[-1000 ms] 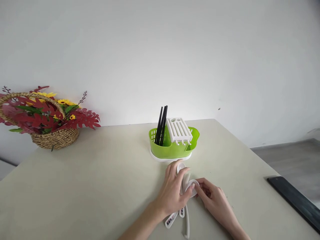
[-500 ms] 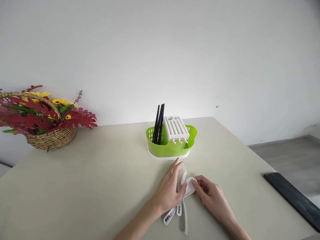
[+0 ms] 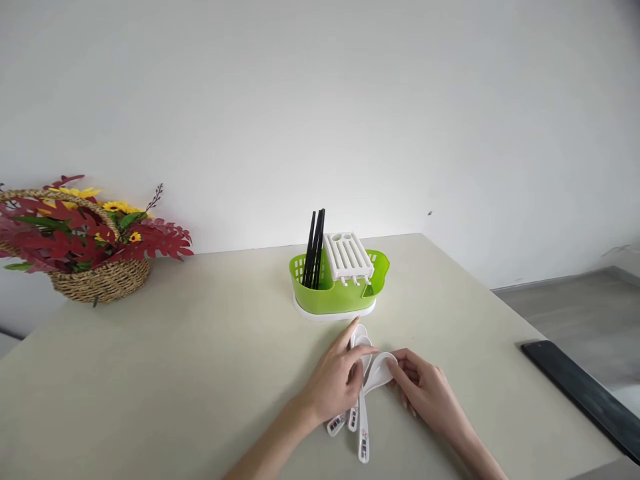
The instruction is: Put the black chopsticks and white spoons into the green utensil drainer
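Observation:
The thumb and fingers of my right hand (image 3: 420,387) pinch the bowl edge of a white spoon (image 3: 382,367), whose patterned handle points toward me. On the left, two more white spoons lie overlapped, their bowls away from me; one upper bowl (image 3: 360,331) shows beyond my fingers. My left hand (image 3: 335,377) rests over these two with fingers apart, the index stretched forward and another finger reaching right above a bowl. It covers the middle of their handles. Just beyond the hands stands a green cutlery holder (image 3: 320,301) on a white base.
Black chopsticks (image 3: 313,253) stand in the holder's left part, beside a white slotted rack (image 3: 347,257) with small hooks. A wicker basket (image 3: 103,280) of artificial flowers sits at the far left. A dark flat object (image 3: 575,393) lies along the table's right edge.
My left thumb has come away from the right-hand spoon and the fingers have spread. That spoon has turned, so its handle's printed face now shows. The view has shifted slightly.

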The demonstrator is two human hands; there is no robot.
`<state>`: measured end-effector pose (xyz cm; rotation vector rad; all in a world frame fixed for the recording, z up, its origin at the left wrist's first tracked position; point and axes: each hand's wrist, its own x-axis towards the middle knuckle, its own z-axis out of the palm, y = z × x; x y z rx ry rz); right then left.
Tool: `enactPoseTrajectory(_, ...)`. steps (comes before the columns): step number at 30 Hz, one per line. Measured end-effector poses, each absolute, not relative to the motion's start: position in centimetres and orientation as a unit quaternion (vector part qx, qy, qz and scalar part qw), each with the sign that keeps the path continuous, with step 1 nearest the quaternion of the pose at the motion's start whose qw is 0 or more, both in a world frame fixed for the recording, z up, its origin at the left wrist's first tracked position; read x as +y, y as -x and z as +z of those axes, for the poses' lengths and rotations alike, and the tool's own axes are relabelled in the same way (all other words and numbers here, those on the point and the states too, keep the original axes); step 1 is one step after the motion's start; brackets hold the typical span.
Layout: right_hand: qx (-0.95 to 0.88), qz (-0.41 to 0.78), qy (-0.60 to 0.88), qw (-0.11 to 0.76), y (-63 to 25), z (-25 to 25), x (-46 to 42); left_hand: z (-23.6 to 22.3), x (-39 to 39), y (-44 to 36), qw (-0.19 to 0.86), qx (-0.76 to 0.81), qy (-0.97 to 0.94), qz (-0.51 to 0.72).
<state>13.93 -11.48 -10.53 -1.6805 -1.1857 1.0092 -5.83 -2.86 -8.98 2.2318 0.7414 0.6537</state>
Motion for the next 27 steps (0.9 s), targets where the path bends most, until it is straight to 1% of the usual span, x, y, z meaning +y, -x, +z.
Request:
enactPoseTrajectory(7, -0.456, 0.407, 0.668, 0.424, -14.6, -10.6, -12.0, -9.4, -2.7, 5.9, 0.332, 0.284, -0.859, 0.265)
enactPoseTrajectory(13, -0.426, 0.383, 0.694, 0.436, -15.8, -11.0, -12.7, -9.7, -2.7, 5.9, 0.332, 0.289, -0.858, 0.264)
enactPoseTrajectory(17, -0.418, 0.393, 0.698, 0.428, -17.0, -11.8, -12.9, -9.8, -2.7, 5.9, 0.330, 0.290, -0.861, 0.256)
enactPoseTrajectory(21, -0.407, 0.366, 0.714, 0.438, -17.6, -11.9, -13.2, -9.9, -2.7, 5.9, 0.326, 0.283, -0.866, 0.254)
enactPoseTrajectory(27, -0.410, 0.378, 0.707, 0.434, -18.9, -11.8, -13.8, -10.3, -2.8, 5.8, 0.310, 0.277, -0.874, 0.253)
